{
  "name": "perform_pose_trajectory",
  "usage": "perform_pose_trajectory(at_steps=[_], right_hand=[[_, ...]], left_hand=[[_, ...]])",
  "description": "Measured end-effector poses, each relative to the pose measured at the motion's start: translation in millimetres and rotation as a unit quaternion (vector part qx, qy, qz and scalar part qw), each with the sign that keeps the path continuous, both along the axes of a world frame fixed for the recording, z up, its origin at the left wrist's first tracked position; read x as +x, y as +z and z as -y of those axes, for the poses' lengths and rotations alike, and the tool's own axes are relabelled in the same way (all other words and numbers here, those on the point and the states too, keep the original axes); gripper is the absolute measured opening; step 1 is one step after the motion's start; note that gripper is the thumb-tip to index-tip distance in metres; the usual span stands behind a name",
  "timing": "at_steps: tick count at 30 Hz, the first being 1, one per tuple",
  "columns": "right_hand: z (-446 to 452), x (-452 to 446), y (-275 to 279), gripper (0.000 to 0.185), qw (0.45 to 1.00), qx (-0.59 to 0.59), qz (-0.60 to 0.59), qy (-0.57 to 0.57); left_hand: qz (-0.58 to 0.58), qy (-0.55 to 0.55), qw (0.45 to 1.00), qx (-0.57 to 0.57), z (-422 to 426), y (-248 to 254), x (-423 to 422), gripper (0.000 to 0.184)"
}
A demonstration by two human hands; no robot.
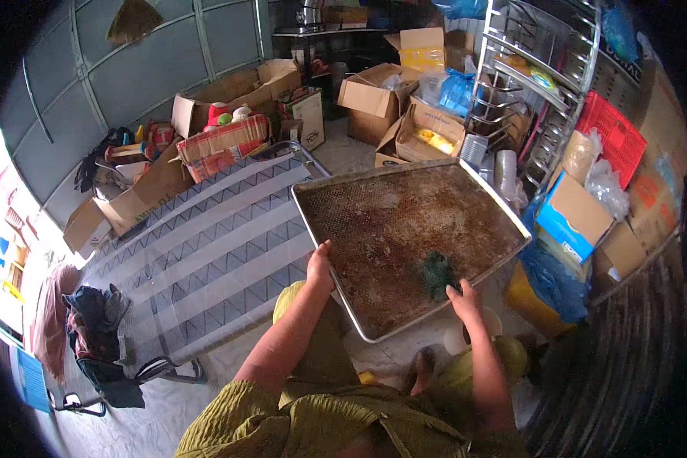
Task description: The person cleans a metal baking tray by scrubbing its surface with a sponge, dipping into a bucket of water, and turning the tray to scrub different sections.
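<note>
A large rectangular baking tray (pixel 389 206) with a pale metal rim is held tilted before me, its inner surface browned and stained. My left hand (pixel 320 269) grips the tray's left rim, thumb on top, the other fingers mostly hidden beneath. At the near right side, my right hand (pixel 466 299) has its fingertips on a dark green scouring pad (pixel 437 275), which lies against the tray's surface. The pad covers part of those fingers.
A folding cot (pixel 206 267) with draped clothes (pixel 99 336) stands at left. Behind are cardboard boxes (pixel 370 99) and a box of toys (pixel 221 145). A metal rack (pixel 542 84), a red crate (pixel 611 137) and a blue box (pixel 572 217) are at right. A yellow bucket (pixel 538 298) sits near my knee.
</note>
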State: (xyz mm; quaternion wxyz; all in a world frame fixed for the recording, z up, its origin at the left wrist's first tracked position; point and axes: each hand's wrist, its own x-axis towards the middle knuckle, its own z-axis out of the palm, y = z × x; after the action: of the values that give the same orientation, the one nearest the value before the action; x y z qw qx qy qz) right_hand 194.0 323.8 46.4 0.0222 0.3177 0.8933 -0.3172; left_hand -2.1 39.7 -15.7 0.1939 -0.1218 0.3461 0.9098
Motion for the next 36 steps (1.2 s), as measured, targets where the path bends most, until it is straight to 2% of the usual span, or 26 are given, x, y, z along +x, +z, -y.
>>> perform_pose_trajectory(at_steps=[2,5,7,9,10,11,13,16,18,21,23,24,26,28,29,30,32,34,35,36], right_hand=[[-5.6,-1.3,-12.4,0.063,0.999,0.006,-0.041,0.008],[-10.3,-3.2,-21.6,0.062,0.999,0.005,-0.053,0.004],[-10.1,-2.8,-15.4,0.062,0.999,0.006,-0.033,0.014],[-10.6,-1.9,-17.9,0.061,1.000,0.006,-0.013,0.023],[-12.6,-2.6,-29.1,0.058,0.997,0.042,-0.061,0.008],[-12.6,-2.8,-34.8,0.056,0.991,0.077,-0.109,-0.008],[-12.8,-2.8,-40.6,0.053,0.988,0.088,-0.124,-0.014],[-8.0,-1.4,-24.9,0.049,0.990,0.072,-0.120,-0.009],[-11.3,-2.3,-28.0,0.047,0.994,0.044,-0.103,0.003],[-22.5,-4.0,-47.5,0.049,0.989,0.080,-0.123,0.002],[-18.7,-1.5,-21.3,0.049,0.993,0.106,-0.052,0.004],[-6.4,4.1,17.0,0.061,0.998,0.067,0.000,-0.016],[-8.9,6.2,39.6,0.060,0.974,0.217,-0.067,-0.004],[-5.4,5.6,79.7,0.060,0.971,0.124,-0.200,0.043],[9.6,6.2,104.9,0.063,0.958,-0.071,-0.271,0.064],[32.1,8.5,133.0,0.067,0.902,-0.264,-0.331,0.081],[81.7,25.1,198.7,0.084,0.839,-0.329,-0.378,0.211],[121.4,42.5,238.0,0.099,0.735,-0.421,-0.373,0.378],[142.3,53.1,256.3,0.114,0.726,-0.445,-0.341,0.398],[150.9,61.5,273.4,0.108,0.705,-0.415,-0.304,0.487]], left_hand=[[0.022,0.002,1.000,0.014,0.4,10.1,4.2,0.035],[0.022,0.017,0.999,-0.025,-1.8,23.0,11.4,0.033],[0.064,0.013,0.997,-0.040,-2.1,22.2,8.3,0.030],[0.051,0.023,0.998,-0.037,-3.1,24.1,11.8,0.029],[0.038,0.034,0.998,-0.033,-3.5,25.9,13.4,0.028],[0.038,0.033,0.998,-0.034,-2.2,14.3,8.3,0.028],[0.020,0.031,0.999,0.018,0.6,-16.2,-5.7,0.028],[0.023,0.049,0.998,-0.026,-3.2,50.9,30.9,0.028],[0.032,0.046,0.998,-0.038,-1.5,25.1,15.3,0.030],[0.024,0.015,1.000,0.000,0.6,8.7,8.4,0.031],[0.018,0.047,0.999,-0.014,-2.4,17.6,12.7,0.034],[0.017,0.039,0.999,-0.016,-3.4,23.3,13.7,0.034],[0.040,-0.006,0.999,-0.008,-3.4,33.1,12.7,0.039],[0.029,-0.032,0.999,0.032,-3.8,29.6,10.0,0.038],[0.038,-0.004,0.999,0.019,-4.6,22.3,5.2,0.037],[0.047,0.024,0.999,0.005,-4.0,17.5,3.2,0.036],[0.042,-0.003,0.999,0.007,-1.9,17.6,1.9,0.034],[0.042,-0.029,0.999,0.008,-1.2,15.1,2.8,0.032],[0.008,-0.046,0.996,0.079,-1.8,12.1,4.0,0.031],[-0.025,-0.062,0.986,0.151,-0.9,8.2,4.9,0.030]])
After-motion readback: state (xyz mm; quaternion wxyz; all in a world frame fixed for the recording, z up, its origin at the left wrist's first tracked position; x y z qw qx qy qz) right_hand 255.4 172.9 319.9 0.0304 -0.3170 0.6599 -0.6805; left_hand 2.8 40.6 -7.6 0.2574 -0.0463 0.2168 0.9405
